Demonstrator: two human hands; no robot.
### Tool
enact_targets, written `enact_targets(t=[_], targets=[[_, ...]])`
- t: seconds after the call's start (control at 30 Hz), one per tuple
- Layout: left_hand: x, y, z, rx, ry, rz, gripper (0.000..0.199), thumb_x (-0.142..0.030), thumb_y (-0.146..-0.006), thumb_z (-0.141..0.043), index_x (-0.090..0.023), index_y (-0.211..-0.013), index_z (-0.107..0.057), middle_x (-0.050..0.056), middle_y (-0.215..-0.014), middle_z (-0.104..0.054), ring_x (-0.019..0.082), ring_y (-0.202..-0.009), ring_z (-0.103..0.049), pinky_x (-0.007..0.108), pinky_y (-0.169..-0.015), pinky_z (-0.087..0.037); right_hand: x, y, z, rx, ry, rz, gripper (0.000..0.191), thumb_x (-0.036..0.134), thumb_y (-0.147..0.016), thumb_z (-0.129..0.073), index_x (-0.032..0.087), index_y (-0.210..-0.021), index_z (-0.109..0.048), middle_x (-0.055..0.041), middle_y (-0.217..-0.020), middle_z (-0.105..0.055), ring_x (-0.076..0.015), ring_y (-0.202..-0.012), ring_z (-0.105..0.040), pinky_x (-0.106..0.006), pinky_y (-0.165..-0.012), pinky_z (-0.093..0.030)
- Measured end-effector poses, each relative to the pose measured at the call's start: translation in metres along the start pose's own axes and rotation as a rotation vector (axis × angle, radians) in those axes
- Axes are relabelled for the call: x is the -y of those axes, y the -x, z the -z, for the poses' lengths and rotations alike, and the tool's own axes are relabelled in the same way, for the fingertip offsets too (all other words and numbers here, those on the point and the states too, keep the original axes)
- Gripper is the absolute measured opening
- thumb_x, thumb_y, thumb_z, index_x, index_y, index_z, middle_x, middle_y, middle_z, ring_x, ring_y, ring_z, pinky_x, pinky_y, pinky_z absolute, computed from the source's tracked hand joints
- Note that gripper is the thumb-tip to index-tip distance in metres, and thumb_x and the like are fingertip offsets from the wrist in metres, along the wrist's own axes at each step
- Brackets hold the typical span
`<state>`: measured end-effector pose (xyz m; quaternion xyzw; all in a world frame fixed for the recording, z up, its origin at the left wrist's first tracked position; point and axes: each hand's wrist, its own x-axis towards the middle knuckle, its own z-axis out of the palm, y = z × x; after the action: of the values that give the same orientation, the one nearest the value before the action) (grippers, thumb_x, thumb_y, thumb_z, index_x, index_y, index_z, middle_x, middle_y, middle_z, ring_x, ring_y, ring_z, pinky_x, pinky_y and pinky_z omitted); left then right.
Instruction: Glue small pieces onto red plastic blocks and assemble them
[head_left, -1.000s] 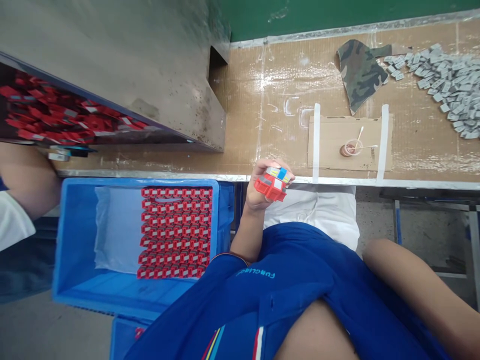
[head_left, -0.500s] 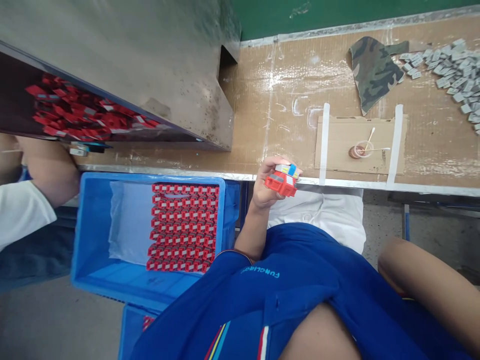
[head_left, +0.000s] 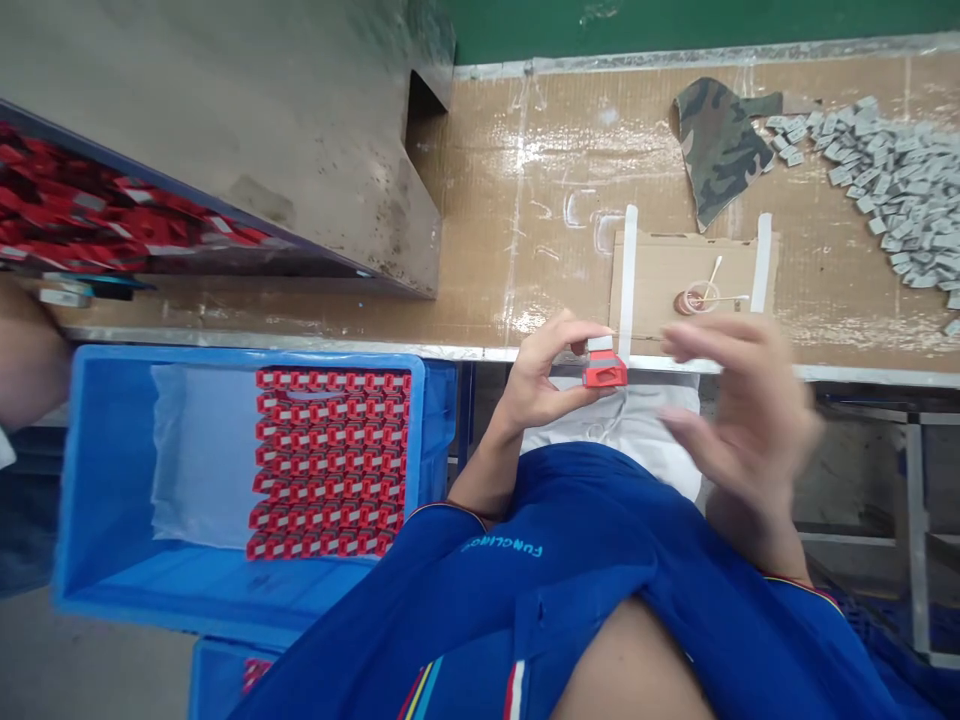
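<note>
Right of frame centre, your left hand (head_left: 534,378) pinches the red part (head_left: 606,376) by one side, probably leaving its face accessible; your right hand (head_left: 754,420), blurred, gapes with nothing visible in it, near the cup (head_left: 684,303) on taped cardboard (head_left: 660,260), likely for steadiness

Partly legible "FUN…" lettering (head_left: 504,547) on blue shirt (head_left: 592,520)

a green surface (head_left: 675,25) borders the cardboard-covered table (head_left: 517,200).
</note>
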<state>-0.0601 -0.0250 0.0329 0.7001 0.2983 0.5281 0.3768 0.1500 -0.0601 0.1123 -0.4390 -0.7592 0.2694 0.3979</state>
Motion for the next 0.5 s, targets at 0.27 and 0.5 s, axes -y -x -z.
enact_targets(t=[0.27,0.5], targets=[[-0.021,-0.014,0.002,0.187,-0.207,-0.032,0.05,-0.051,-0.095,-0.07,-0.023,-0.135,-0.061,0.006,-0.102,-0.068,0.017,-0.084,-0.059,0.033,-0.076,-0.052,-0.028,0.005,-0.03,-0.003,-0.062,0.043,0.067,0.039,-0.095,-0.076,0.027,-0.156,-0.05,-0.0131,-0.131,-0.064,-0.0251,-0.111,-0.068,-0.041,-0.092,-0.065],[-0.019,-0.008,-0.007,0.041,-0.079,0.008,0.061,-0.035,-0.089,-0.08,-0.023,-0.143,-0.054,0.007,-0.114,-0.07,0.017,-0.098,-0.068,0.03,-0.084,-0.058,-0.034,0.014,-0.031,-0.139,-0.299,-0.008,0.059,0.038,-0.091,-0.081,0.035,-0.146,-0.061,-0.0095,-0.132,-0.063,-0.0287,-0.125,-0.064,-0.046,-0.1,-0.063]])
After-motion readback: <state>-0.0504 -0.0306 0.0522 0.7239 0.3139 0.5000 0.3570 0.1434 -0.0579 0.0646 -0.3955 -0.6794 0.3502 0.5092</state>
